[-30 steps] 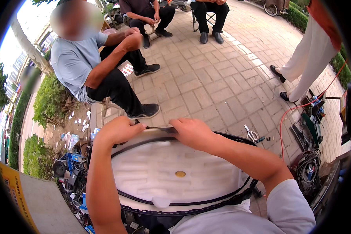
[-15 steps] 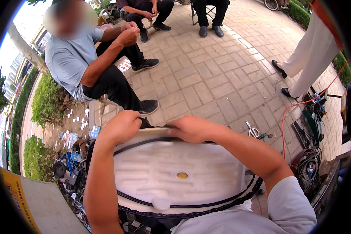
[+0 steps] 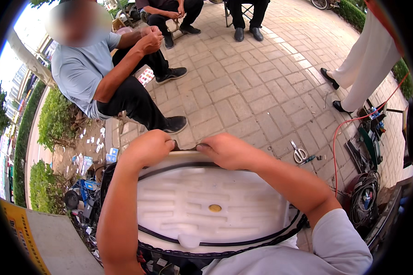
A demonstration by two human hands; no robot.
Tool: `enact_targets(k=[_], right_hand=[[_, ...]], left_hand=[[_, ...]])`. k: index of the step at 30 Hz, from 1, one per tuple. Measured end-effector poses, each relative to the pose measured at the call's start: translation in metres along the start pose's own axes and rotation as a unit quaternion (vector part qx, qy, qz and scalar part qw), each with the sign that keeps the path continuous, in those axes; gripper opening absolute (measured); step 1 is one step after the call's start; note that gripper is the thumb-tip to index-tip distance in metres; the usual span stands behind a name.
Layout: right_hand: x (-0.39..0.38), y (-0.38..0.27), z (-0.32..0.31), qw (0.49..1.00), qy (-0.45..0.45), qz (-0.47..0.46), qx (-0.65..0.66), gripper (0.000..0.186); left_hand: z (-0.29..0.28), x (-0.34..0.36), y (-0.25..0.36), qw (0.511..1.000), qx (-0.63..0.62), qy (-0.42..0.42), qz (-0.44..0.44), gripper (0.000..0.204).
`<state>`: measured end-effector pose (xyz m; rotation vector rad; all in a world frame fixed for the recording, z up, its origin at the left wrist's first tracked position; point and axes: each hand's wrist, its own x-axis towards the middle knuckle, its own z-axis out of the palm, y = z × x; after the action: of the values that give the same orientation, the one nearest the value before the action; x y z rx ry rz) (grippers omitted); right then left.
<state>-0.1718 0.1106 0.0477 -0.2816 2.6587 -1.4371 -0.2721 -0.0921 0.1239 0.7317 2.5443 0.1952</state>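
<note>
Across my lap lies a white moulded plastic pan, like the underside of a scooter seat. A yellowish round spot marks its middle, and a white knob sits at its near rim. Black edging runs around it. At the far rim, my left hand is closed on the edge of a dark, flexible cover. Close to its right, my right hand grips the same edge. A short stretch of cover shows between the two hands; the fingertips beyond the rim are hidden.
Scissors and a small screwdriver lie on the paving to the right. A red hose runs past tools and coiled cable. Seated people face me; another stands at right. Assorted parts crowd the left side.
My left hand has shifted slightly right, narrowing the gap between my hands. The dark cover edge between them now sits lower and flatter against the rim.
</note>
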Motion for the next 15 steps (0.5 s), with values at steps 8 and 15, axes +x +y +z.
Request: enact_targets(k=[8, 15], right_hand=[[-0.004, 0.001, 0.011, 0.994, 0.085, -0.002, 0.061, 0.036], [-0.014, 0.005, 0.010, 0.984, 0.168, -0.053, 0.037, 0.031]], left_hand=[[0.027, -0.015, 0.015, 0.981, -0.007, 0.173, 0.090, 0.028], [0.034, -0.016, 0.010, 0.957, -0.104, 0.246, 0.109, 0.025]])
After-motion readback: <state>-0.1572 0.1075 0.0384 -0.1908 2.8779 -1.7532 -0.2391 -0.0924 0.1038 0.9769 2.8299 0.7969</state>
